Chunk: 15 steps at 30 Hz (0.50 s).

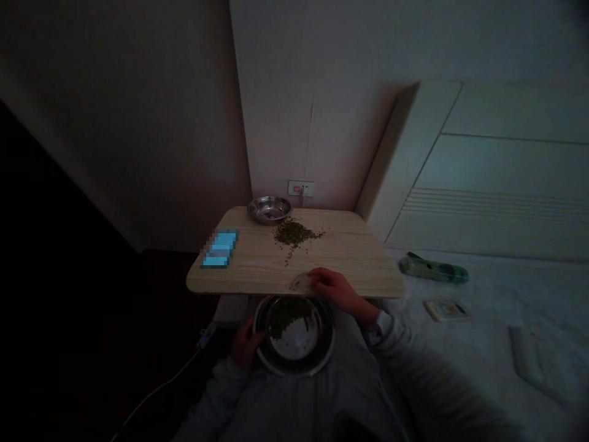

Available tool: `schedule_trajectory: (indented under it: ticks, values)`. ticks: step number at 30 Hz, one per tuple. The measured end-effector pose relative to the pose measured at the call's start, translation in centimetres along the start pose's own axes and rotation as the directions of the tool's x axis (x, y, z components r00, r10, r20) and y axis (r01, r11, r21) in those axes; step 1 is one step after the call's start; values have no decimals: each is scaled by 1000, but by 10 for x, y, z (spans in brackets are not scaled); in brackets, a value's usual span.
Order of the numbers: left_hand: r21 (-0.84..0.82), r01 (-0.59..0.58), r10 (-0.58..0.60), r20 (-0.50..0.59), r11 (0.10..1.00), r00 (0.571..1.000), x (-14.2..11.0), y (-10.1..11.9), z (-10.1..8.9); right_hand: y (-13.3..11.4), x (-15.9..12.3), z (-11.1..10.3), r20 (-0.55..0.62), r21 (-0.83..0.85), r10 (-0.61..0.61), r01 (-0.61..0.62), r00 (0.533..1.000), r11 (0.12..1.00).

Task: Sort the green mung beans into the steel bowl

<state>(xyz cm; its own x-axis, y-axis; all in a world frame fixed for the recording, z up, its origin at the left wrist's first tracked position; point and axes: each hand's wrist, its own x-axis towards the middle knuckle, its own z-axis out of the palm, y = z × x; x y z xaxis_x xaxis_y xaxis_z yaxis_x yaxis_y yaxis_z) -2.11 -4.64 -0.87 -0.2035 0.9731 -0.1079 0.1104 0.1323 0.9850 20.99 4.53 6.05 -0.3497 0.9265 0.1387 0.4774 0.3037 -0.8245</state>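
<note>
Beans [292, 233], dim room: right hand [335, 290] is at a clear dish [301, 282] by the table's [354, 264] front edge, can't tell if it's pinching. Left hand's [243, 347] clamped on the big bowl's [299, 345] rim, beans inside. More beans heap on the table beside a steel bowl [257, 215].

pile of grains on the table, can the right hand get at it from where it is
Probably yes: the right hand is at the near edge of the table, the pile of grains lies farther in, and nothing tall seems to stand between, though the hand seems to touch a see-through piece.
</note>
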Motion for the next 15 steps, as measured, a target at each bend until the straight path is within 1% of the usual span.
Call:
schedule_trajectory:
  ticks: [7, 12, 15]
  values:
    - [-28, 18, -19, -15, 999, 1000, 1, -1, 1, 0, 1, 0, -1, -26, 24, -24, 1000, 999]
    - [-32, 7, -7, 9, 999, 1000, 1, -1, 0, 0, 1, 1, -4, -26, 35, -35, 999, 999]
    - [-15, 8, -8, 19, 1000, 1000, 2, -5, -1, -2, 1, 1, 3, -23, 38, -38, 999, 999]
